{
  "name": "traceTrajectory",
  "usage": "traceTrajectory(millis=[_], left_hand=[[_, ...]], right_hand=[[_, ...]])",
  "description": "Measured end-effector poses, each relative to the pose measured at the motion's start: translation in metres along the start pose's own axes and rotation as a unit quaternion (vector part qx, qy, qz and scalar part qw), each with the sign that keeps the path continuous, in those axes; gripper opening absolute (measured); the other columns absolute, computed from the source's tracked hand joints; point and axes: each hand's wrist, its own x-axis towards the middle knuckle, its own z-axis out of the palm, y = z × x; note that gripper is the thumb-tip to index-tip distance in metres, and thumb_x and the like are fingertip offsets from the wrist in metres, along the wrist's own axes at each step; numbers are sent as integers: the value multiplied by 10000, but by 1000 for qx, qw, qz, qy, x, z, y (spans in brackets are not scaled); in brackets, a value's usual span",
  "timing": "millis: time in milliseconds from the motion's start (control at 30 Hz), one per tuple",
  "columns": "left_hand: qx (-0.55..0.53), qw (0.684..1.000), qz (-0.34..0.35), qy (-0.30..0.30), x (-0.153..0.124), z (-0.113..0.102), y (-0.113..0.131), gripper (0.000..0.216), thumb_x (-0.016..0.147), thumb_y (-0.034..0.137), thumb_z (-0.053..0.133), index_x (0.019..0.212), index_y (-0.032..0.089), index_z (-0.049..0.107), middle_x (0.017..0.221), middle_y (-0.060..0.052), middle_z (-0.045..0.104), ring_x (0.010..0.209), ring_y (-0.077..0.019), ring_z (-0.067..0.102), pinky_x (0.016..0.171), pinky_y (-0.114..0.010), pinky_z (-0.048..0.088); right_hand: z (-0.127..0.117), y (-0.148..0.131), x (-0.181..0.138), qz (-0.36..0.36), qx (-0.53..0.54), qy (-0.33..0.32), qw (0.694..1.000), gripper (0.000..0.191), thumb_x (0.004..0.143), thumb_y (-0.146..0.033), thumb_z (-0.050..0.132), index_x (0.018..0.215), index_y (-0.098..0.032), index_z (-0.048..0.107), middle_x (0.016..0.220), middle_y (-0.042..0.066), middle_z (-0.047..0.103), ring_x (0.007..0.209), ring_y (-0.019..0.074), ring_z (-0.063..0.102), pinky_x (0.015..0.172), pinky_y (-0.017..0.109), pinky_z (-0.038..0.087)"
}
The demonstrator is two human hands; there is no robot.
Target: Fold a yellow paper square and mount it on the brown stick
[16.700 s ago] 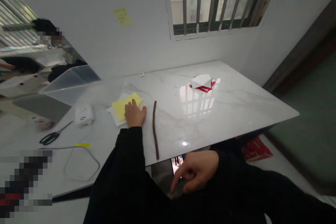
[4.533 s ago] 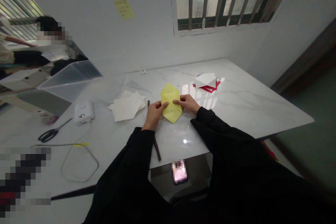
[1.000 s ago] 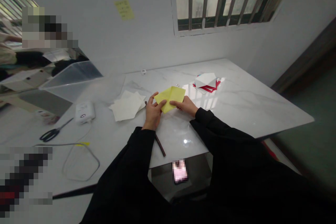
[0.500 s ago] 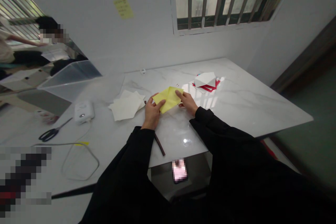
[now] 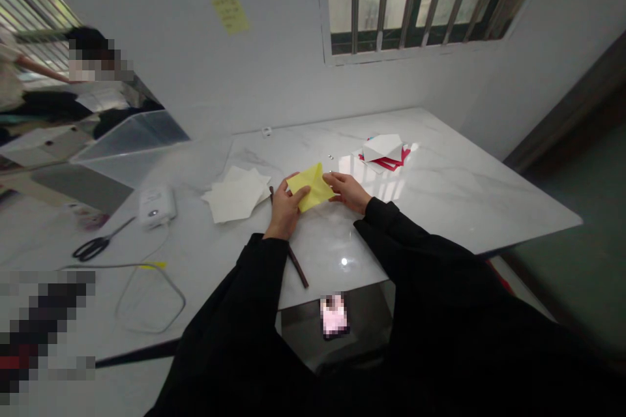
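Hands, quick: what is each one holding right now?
Left hand: closed on the yellow paper, thumb on top.
Right hand: fingertips closed on the same yellow paper at its right corner.

No legible text, label or number anywhere. Yellow sticky note (image 5: 230,13) on wall, left of window (image 5: 415,3): writing too small to read.

My left hand (image 5: 282,210) pinched the left side of the yellow paper (image 5: 313,184), thumb on top and fingers curled behind. My right hand (image 5: 348,191) held its right edge by the fingertips. Both black-sleeved forearms reached forward, converging on the paper.
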Motion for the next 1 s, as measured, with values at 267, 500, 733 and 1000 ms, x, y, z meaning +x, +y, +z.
traceTrajectory(millis=[267, 500, 733, 1000], left_hand=[[30, 999, -2, -31, -3, 2, -2, 813, 634, 339, 931, 1356, 177, 593, 981, -82, 791, 851, -246, 773, 784, -359, 633], [5, 999, -18, -48, -4, 3, 1, 619, 659, 373, 927, 1183, 133, 701, 1028, -130, 803, 946, -284, 775, 866, -413, 634], [10, 998, -51, -47, -4, 1, 0, 490, 642, 423, 933, 986, 112, 776, 998, -137, 812, 963, -312, 772, 840, -417, 636], [21, 998, -46, -34, -3, -1, -5, 492, 638, 417, 937, 983, 102, 782, 944, -144, 806, 919, -318, 775, 823, -437, 633]], right_hand=[[-3, 9, 6, -44, -71, -26, 996, 447, 694, -516, 901, 920, -150, 781, 885, 55, 782, 785, 173, 698, 734, 284, 560], [-6, 15, 10, -62, -76, 1, 995, 419, 726, -490, 878, 951, -147, 792, 900, 64, 787, 782, 167, 705, 728, 273, 557], [-9, 18, 12, -72, -74, 12, 995, 399, 765, -479, 849, 971, -142, 789, 920, 72, 790, 791, 164, 711, 744, 274, 565], [-7, 16, 11, -68, -91, 16, 993, 433, 728, -513, 874, 945, -147, 788, 906, 68, 791, 805, 178, 716, 749, 287, 573]])
